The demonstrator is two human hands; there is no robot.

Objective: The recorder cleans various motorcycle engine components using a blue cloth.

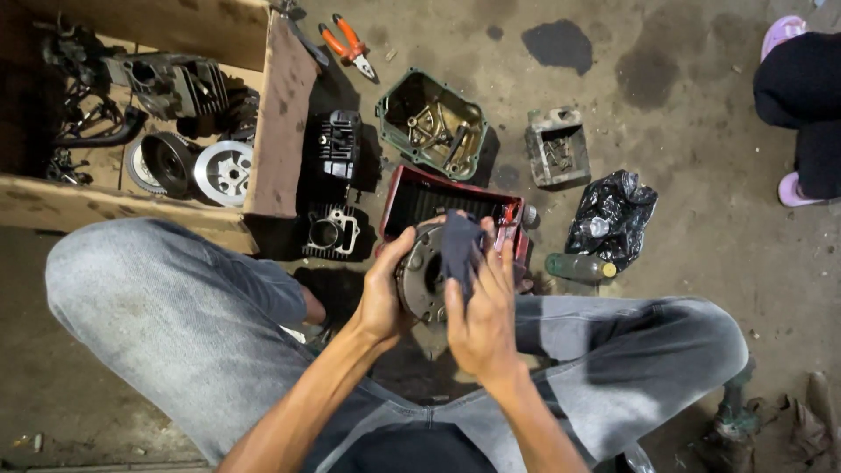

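My left hand [383, 293] grips a round grey metal engine part [419, 278] by its left rim, holding it upright between my knees. My right hand [480, 308] presses a dark blue rag [459, 247] against the face of that part, fingers spread over the cloth. The rag hides the middle of the part. Both hands are over a red rectangular tray [412, 194] on the stained concrete floor.
A cardboard box [282, 123] at left holds engine parts and a round silver wheel [224, 171]. Black finned cylinders [337, 144], orange pliers [349, 44], a green tray [392, 95] of bolts, a grey box [536, 147], a black bag [613, 215], a bottle [578, 266]. Another person's legs [802, 105] at right.
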